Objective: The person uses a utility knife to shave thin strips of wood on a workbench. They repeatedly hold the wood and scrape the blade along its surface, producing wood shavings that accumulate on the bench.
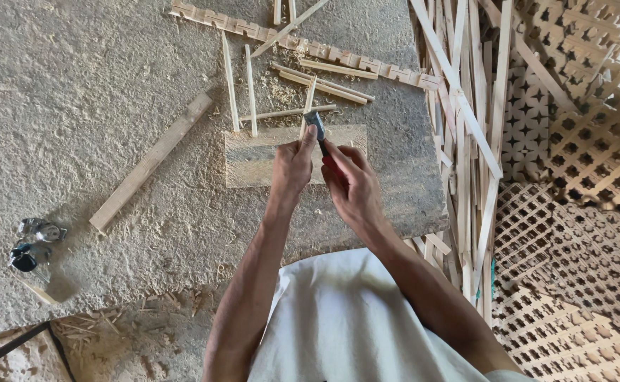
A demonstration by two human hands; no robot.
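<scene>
— Item one?
— Thin wooden slat (307, 106), upright on the flat wooden block (253, 159); left hand (292, 166) pinches its lower end, fingers closed round it. Light, stiff, probably snaps easily; best gripped low, near the block

— Item two?
— Chisel (316, 126), red handle, right hand (349, 184) wrapped shut on it, blade touching the slat just above the left fingertips

— Surroundings?
— Loose strips (324, 83), notched strip (303, 44), longer batten (151, 161), lattice panels (578, 233), shavings
</scene>
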